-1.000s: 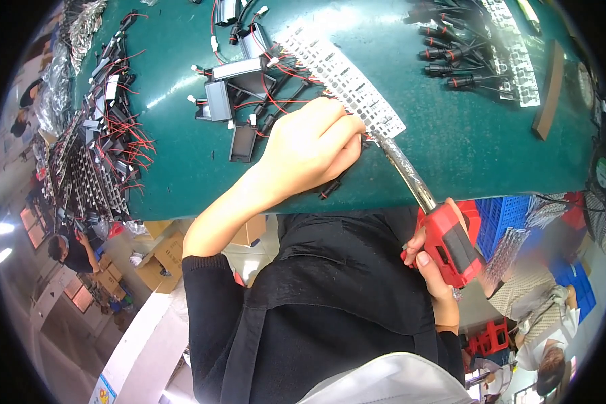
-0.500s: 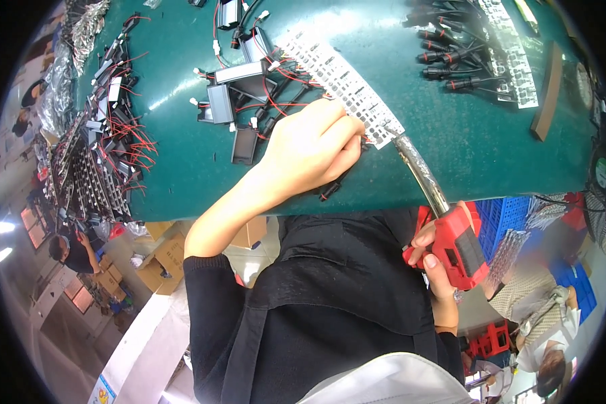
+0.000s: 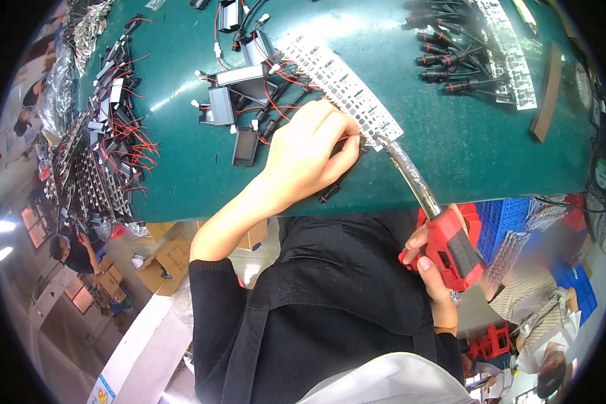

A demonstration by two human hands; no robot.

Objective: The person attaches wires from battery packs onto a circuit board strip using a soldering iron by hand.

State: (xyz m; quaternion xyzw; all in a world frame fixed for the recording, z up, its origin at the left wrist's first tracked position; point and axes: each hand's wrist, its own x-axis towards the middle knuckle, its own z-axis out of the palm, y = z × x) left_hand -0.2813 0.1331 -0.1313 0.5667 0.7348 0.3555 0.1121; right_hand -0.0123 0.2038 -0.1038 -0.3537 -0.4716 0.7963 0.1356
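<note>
My right hand (image 3: 432, 266) is wrapped round the red and black handle of a soldering gun (image 3: 453, 250). Its long metal barrel slants up and left, and the tip touches the near end of a white circuit board strip (image 3: 347, 84) covered with dark pads. At the board's left edge, my left hand (image 3: 310, 151) pinches a thin red wire beside that tip. The wire's end is mostly hidden by my fingers. Under and past this hand lie black cables and several black plastic housings (image 3: 220, 106) with red wires and white plugs.
At the far right, black cables with connectors (image 3: 444, 57) lie joined to another white board strip (image 3: 518, 84), near a brown bar (image 3: 547, 94). Wired housings (image 3: 114, 128) and metal strips pile up on the left of the green table (image 3: 182, 182). Blue crates (image 3: 501, 225) stand below right.
The soldering gun's tip has shifted slightly left along the board's near end. My left hand has moved a little left, its pinch still by the board's edge.
</note>
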